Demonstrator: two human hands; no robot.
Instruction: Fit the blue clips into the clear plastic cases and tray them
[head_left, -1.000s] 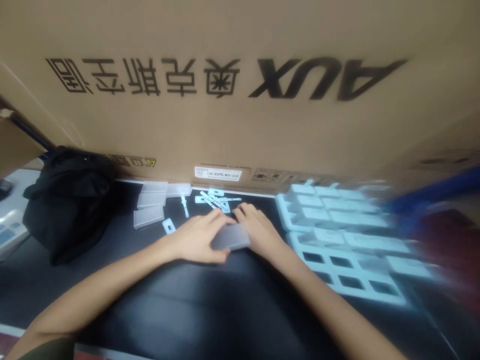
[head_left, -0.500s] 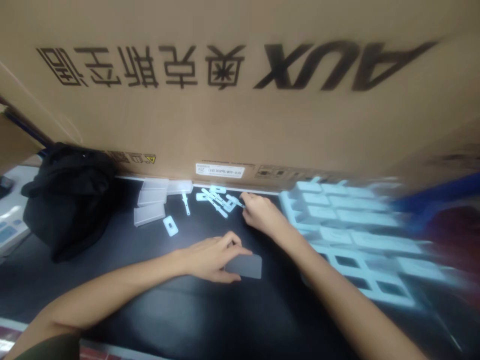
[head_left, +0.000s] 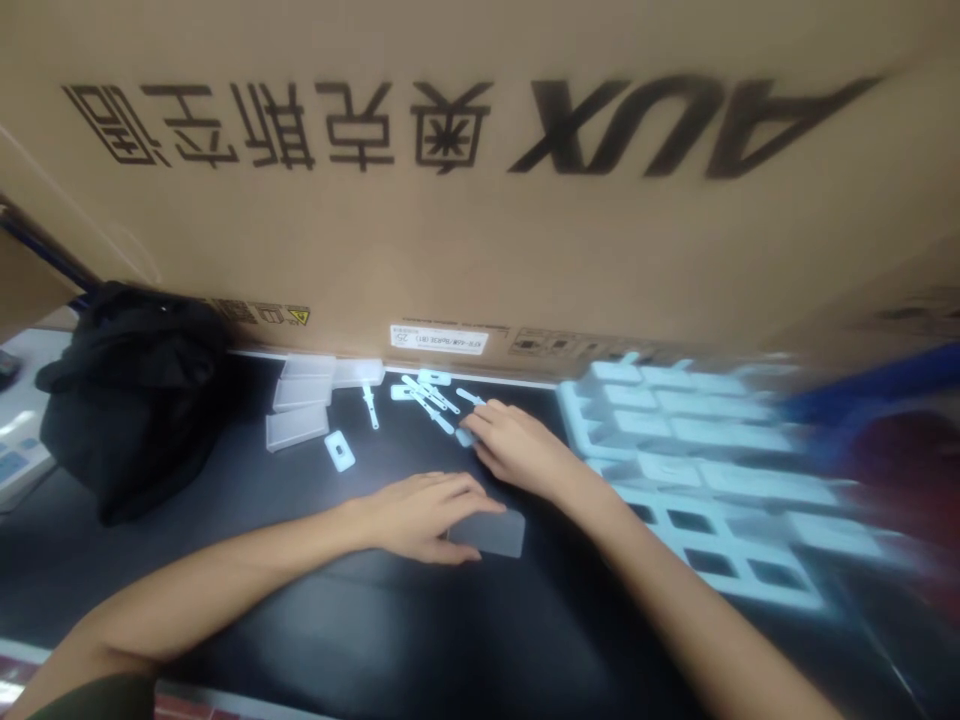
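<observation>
Low over the dark table, my left hand (head_left: 427,515) grips a translucent rectangular plastic box (head_left: 495,533) between thumb and fingers. My right hand (head_left: 517,445) is beyond it, fingers closed on a small white plastic piece (head_left: 466,437) that they partly cover. Just past those fingertips lies a slim white stick-like piece (head_left: 471,398). A loose pile of similar white pieces (head_left: 429,400) is to the left of it. Further left are one more slim piece (head_left: 371,404) and a flat white plate with a hole (head_left: 340,451).
Several translucent boxes (head_left: 298,428) lie at the back left, beside a black cloth bag (head_left: 139,400). On the right stands a pale, blurred tray (head_left: 739,525) with rows of compartments. A large cardboard carton (head_left: 465,240) walls off the back of the table (head_left: 300,590).
My right hand has come slightly back toward me with a white piece, leaving a slim stick on the table. My left hand stays put with the box, its fingers lying flatter.
</observation>
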